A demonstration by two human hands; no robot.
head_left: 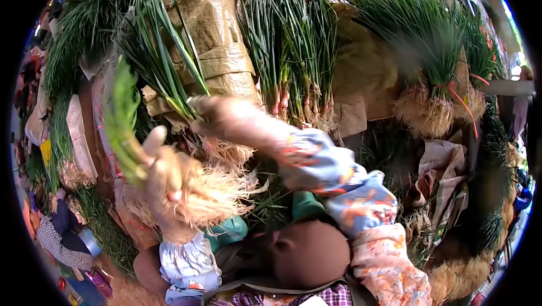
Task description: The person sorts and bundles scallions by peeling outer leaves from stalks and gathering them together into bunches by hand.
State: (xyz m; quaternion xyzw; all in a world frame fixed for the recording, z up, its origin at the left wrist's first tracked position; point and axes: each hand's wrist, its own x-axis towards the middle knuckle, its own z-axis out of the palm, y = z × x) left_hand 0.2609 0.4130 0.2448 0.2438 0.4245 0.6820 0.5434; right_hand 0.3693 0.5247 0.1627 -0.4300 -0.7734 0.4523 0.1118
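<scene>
My left hand (pixel 166 187) is closed around a bunch of spring onions (pixel 212 196), with the pale stringy roots to the right and the blurred green leaves to the upper left. My right hand (pixel 228 115), smeared by motion, is at the stems of a loose pile of spring onions (pixel 161 40). Whether its fingers grip any of them cannot be made out. Below that hand, more roots (pixel 226 153) from the pile stick out.
A tan wrapped bundle (pixel 212 29) lies beyond my right hand, with loose spring onions (pixel 293 52) to its right. Tied bunches (pixel 432 103) with red string (pixel 464 105) lie farther right. At the lower left, another person (pixel 65 238) is near more onions.
</scene>
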